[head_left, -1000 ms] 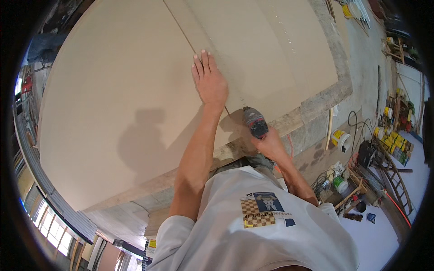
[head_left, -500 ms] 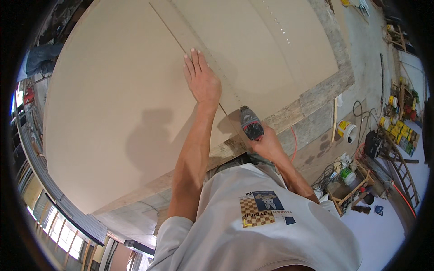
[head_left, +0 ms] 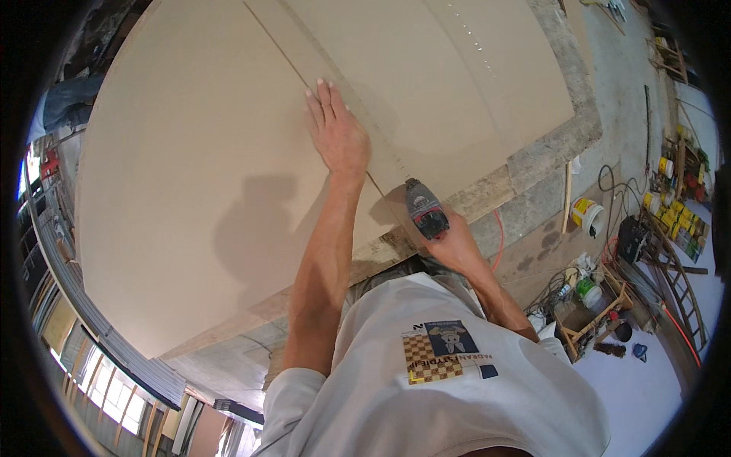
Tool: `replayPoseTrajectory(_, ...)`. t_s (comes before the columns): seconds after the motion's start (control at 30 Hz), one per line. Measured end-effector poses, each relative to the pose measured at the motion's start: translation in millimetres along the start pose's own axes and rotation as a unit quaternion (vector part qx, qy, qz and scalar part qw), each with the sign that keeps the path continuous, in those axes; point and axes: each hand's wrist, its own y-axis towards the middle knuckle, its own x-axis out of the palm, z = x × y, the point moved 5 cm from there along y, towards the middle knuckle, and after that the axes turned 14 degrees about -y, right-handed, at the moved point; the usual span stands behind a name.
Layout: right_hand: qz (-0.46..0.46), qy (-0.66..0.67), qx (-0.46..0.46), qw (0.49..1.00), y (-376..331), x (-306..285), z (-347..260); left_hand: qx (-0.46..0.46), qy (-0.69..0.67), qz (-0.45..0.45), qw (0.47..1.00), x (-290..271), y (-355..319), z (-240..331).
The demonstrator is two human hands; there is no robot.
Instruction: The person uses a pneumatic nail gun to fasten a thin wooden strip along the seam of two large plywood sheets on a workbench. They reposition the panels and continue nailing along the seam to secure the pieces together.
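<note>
My left hand (head_left: 343,141) lies flat on a large beige board (head_left: 183,152), palm down, fingers stretched away from me across a dark straight seam (head_left: 278,47). The hand holds nothing. Closer to me and to the right, my right hand (head_left: 455,242) is wrapped round the grip of a grey, black and red nail gun (head_left: 426,207). Its nose points away from me and meets the board just right of the seam, near the board's front edge. My hand and the gun's body hide the grip and trigger.
A rough wooden support (head_left: 560,145) borders the board. An orange-red hose (head_left: 499,236) hangs beside my right forearm. On the floor at right are a yellow-and-white bucket (head_left: 588,216), cables, a wooden tray (head_left: 572,335) and a ladder (head_left: 680,286). Long grey profiles (head_left: 57,255) lie at left.
The view has shifted slightly. My left hand stays flat on the board, and the nail gun stays at nearly the same spot in my right hand.
</note>
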Motion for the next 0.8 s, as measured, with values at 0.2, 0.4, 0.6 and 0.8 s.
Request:
replayPoseTrajectory(0.2, 0.001, -0.014, -0.002, 1.0, -6, -4, 2, -0.006, -0.033, 0.011, 0.999, 4, 0, 0)
replayPoseTrajectory(0.4, 0.008, 0.002, 0.0, 1.0, -12, -6, 1, -0.003, -0.028, 0.0, 1.0, 3, 1, 2)
replayPoseTrajectory(0.6, -0.003, -0.019, 0.024, 1.0, -19, -5, 20, -0.002, -0.026, -0.006, 1.0, 2, 1, 4)
replayPoseTrajectory(0.8, 0.016, -0.032, 0.009, 0.999, -27, 4, 38, -0.001, -0.014, 0.005, 1.0, 5, 0, 1)
